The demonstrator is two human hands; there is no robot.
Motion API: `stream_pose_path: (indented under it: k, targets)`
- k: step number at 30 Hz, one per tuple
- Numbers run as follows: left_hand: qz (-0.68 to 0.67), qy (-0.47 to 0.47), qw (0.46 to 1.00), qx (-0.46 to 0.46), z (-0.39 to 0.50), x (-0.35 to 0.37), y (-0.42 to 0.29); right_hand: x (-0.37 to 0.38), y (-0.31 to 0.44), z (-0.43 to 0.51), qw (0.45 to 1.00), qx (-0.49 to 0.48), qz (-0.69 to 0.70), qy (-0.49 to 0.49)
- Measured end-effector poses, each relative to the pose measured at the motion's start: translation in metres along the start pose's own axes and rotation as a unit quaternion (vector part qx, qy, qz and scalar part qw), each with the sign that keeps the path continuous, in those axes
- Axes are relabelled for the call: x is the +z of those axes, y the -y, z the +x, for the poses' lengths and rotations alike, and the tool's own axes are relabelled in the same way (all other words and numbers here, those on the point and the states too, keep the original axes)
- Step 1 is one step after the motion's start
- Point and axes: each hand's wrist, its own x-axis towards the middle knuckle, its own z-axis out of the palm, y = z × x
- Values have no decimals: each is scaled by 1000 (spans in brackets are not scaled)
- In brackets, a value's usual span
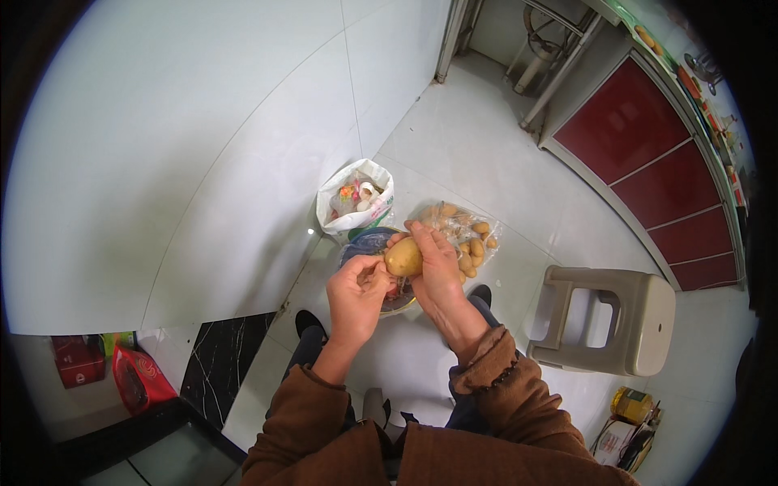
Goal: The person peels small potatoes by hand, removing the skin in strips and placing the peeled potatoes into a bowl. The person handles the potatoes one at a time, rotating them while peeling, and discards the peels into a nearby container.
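A yellow potato (403, 257) is gripped in my right hand (439, 267), whose fingers wrap its far and right sides. My left hand (360, 291) is at the potato's lower left, with thumb and fingertips drawn together; whether something small is between them cannot be told. Below both hands a lined basin (366, 241) stands on the floor, partly hidden by them, with a reddish thing inside. To its right lies a clear plastic bag with several potatoes (473, 248). A white plastic bag (325, 203) holding wrappers and other refuse stands beyond the basin.
A beige plastic stool (653, 325) lies on its side at the right. Red-fronted cabinets (626, 121) curve along the upper right. A white wall (182, 152) rises at the left. A bottle of yellow oil (632, 406) is at the lower right, and a red package (143, 379) at the lower left.
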Motion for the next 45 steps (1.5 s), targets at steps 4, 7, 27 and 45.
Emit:
stream_pose_path:
  k: [4, 7, 27, 45]
  targets:
    - [11, 15, 1000, 12, 0, -1, 0, 1, 2, 0, 1000, 20, 14, -4]
    - [15, 20, 1000, 10, 1, -1, 0, -1, 2, 0, 999, 29, 20, -4]
    - [143, -60, 984, 90, 0, 4, 16, -2, -11, -1, 999, 15, 27, -17]
    - [22, -15, 999, 40, -2, 4, 4, -5, -3, 3, 998, 37, 46, -7]
